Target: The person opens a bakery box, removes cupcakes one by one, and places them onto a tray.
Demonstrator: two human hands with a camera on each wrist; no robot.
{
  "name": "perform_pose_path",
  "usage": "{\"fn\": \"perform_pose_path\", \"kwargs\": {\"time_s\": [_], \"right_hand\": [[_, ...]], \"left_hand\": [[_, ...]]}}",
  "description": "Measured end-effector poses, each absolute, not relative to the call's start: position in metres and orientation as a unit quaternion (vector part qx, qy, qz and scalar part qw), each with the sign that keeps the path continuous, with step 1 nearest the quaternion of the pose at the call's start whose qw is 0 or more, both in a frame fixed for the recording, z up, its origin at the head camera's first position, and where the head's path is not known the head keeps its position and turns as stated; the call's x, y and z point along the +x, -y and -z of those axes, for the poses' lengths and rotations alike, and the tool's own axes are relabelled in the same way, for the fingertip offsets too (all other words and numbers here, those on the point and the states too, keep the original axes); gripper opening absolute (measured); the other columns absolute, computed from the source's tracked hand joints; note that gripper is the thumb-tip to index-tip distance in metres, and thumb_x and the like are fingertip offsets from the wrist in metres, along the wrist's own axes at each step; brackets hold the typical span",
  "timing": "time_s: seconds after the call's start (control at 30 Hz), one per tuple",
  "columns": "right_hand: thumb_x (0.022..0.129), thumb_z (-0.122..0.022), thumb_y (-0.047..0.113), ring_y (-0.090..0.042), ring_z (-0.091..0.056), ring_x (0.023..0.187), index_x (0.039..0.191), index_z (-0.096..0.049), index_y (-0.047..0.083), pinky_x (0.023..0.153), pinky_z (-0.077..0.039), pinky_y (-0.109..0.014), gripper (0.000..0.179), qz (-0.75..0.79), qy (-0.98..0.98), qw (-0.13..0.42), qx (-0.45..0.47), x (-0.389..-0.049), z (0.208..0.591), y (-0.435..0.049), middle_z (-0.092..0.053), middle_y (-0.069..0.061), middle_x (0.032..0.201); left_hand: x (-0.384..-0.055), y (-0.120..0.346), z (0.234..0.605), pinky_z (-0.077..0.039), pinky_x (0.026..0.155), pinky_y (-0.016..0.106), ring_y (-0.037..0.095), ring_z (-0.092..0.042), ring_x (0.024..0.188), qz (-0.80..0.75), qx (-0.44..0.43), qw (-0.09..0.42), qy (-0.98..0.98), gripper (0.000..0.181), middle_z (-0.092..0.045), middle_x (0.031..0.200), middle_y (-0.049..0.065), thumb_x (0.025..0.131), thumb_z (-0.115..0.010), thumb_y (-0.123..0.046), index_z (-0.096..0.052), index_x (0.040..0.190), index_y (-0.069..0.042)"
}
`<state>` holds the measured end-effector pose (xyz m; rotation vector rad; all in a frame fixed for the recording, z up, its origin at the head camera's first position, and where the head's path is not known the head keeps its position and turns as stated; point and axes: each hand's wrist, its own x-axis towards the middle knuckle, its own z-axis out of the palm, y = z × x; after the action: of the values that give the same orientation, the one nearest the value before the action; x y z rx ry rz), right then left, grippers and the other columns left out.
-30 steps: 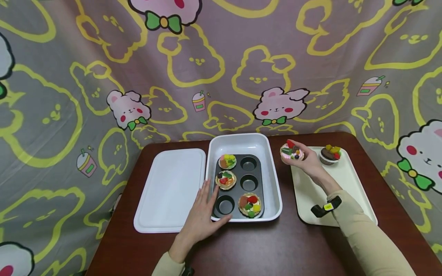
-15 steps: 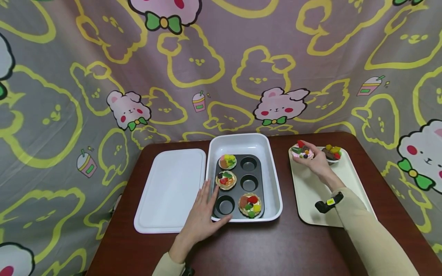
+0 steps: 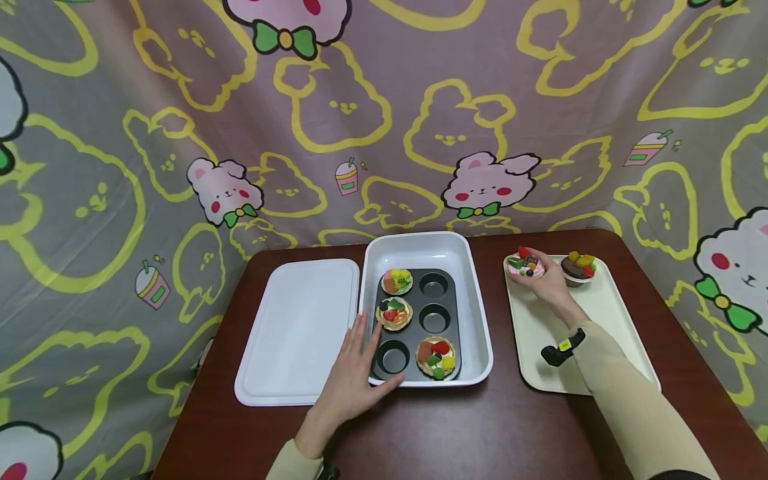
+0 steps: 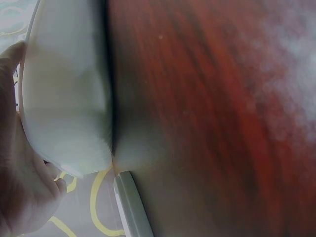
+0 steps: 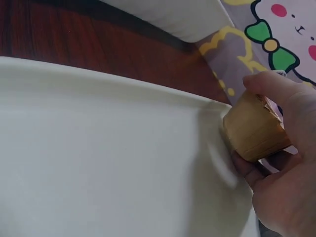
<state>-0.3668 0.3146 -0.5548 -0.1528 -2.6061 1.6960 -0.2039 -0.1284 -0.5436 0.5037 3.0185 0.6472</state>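
Observation:
My right hand (image 3: 551, 283) grips a toy cupcake (image 3: 523, 266) with pink cream and fruit on top, at the far left corner of the cream tray (image 3: 576, 347). In the right wrist view the cupcake's tan base (image 5: 254, 127) is between thumb and fingers, right at the tray's corner. A chocolate cupcake (image 3: 577, 268) stands beside it on the tray. My left hand (image 3: 354, 377), fingers spread, rests at the near left rim of the white box (image 3: 482, 320). Inside the box lies a dark muffin pan (image 3: 414, 333) bearing a small fruit cake (image 3: 397, 281) and two fruit tarts (image 3: 394, 313).
A white lid (image 3: 297, 333) lies flat left of the box. Brown table (image 3: 474, 427) shows between box and tray and along the front. A patterned curtain (image 3: 384, 120) hangs close behind and at both sides.
My right hand has moved right with the pink cupcake, from the gap beside the tray to over its far left corner. The left hand has stayed in place.

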Motion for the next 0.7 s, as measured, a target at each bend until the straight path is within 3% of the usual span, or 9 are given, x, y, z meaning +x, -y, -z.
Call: {"fn": "perform_pose_path", "kwargs": {"time_s": [0.17,0.47,0.7], "right_hand": [[0.096,-0.084,0.011,-0.047,-0.040,0.158,0.169,-0.036,0.000,0.133,-0.033,-0.061,0.087,-0.545,0.836,0.025,-0.055,-0.3691,0.5581,-0.3130,-0.039,-0.035,0.171],[0.094,-0.086,0.012,-0.051,-0.046,0.152,0.165,-0.040,-0.004,0.130,-0.036,-0.064,0.086,-0.508,0.858,0.053,-0.051,-0.3709,0.5598,-0.3103,-0.047,-0.038,0.163],[0.097,-0.083,0.021,-0.053,-0.044,0.153,0.165,-0.038,-0.007,0.129,-0.036,-0.066,0.087,-0.489,0.869,0.039,-0.061,-0.3715,0.5618,-0.3124,-0.044,-0.040,0.165]], "left_hand": [[-0.2038,0.1280,0.5436,-0.020,0.140,0.057,0.032,-0.010,0.175,-0.208,0.166,0.002,-0.964,0.110,-0.008,0.187,0.015,0.093,-0.065,-0.078,-0.028,0.176,-0.016],[-0.2042,0.1284,0.5446,-0.020,0.140,0.058,0.033,-0.010,0.175,-0.210,0.167,-0.003,-0.963,0.110,-0.008,0.187,0.015,0.093,-0.065,-0.077,-0.028,0.176,-0.016],[-0.2037,0.1285,0.5448,-0.020,0.140,0.058,0.033,-0.010,0.175,-0.210,0.163,0.004,-0.964,0.110,-0.008,0.188,0.014,0.093,-0.065,-0.078,-0.028,0.176,-0.017]]}}
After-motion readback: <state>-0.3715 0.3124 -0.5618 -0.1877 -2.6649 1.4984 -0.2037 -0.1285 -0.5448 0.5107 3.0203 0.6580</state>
